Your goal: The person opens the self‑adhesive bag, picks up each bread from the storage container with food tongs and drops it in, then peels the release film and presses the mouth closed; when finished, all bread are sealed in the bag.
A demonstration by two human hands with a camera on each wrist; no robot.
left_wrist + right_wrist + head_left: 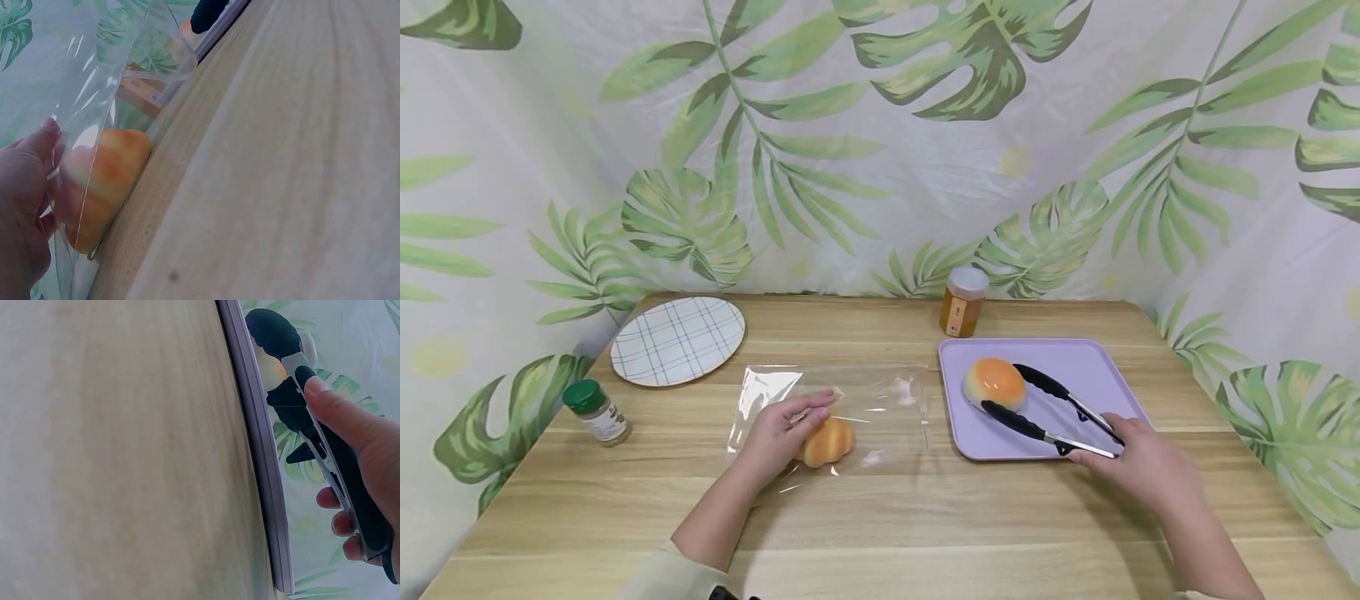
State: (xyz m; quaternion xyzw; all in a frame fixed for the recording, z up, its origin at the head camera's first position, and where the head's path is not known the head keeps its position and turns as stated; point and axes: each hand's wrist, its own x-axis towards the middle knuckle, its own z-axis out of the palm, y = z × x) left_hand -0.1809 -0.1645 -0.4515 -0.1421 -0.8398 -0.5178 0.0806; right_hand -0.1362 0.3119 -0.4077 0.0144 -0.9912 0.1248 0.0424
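My left hand (785, 431) is over a clear plastic bag (887, 417) on the table, its thumb and fingers pinching raised film. A ridged, golden bread roll (831, 442) lies in the bag beside those fingers; the left wrist view shows the roll (109, 181) through the film. With my right hand (1150, 467) I grip black-tipped metal tongs (1067, 442) by their handles. The spread tong heads lie on either side of a round, glossy bun (996, 383) on a lilac tray (1090, 358). In the right wrist view, my thumb lies along one arm of the tongs (337, 469).
A checked oval plate (677, 342) is at the back left of the wooden table (880, 533). Nearer the left edge stands a green-capped shaker jar (597, 412). Behind the tray is a honey-coloured jar (964, 302) with a whitish lid. A leaf-patterned curtain (925, 167) hangs behind.
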